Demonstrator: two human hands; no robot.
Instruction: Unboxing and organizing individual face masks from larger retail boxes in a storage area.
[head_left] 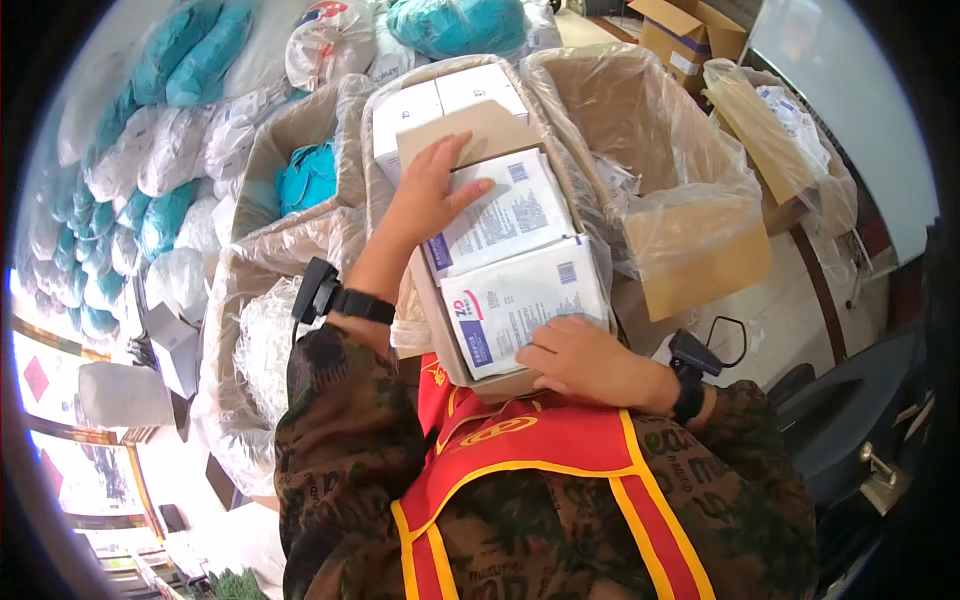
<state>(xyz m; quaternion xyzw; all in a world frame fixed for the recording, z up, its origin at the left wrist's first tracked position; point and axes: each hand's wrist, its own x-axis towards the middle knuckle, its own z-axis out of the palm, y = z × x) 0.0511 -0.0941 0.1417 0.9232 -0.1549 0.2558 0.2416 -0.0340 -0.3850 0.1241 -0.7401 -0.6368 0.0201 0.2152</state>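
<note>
An open cardboard box (548, 380) rests against my front, over a larger carton lined with clear plastic. Two stacks of flat white packets with blue and red print fill it, a far packet (510, 215) and a near packet (525, 300). My left hand (435, 190) lies at the far left corner, fingers across the raised flap (500, 130) and thumb apart over the far packet. Flat on the near packet's lower right part is my right hand (588, 358), its fingers a little bent. Neither hand has anything in its grasp.
White boxes (480, 90) stand in the lined carton ahead. Left are cartons with teal bundles (308, 178) and white stringy material (280, 335). A lined carton (650, 130) stands right, near a black chair (850, 420). Teal and white bags (165, 150) pile up far left.
</note>
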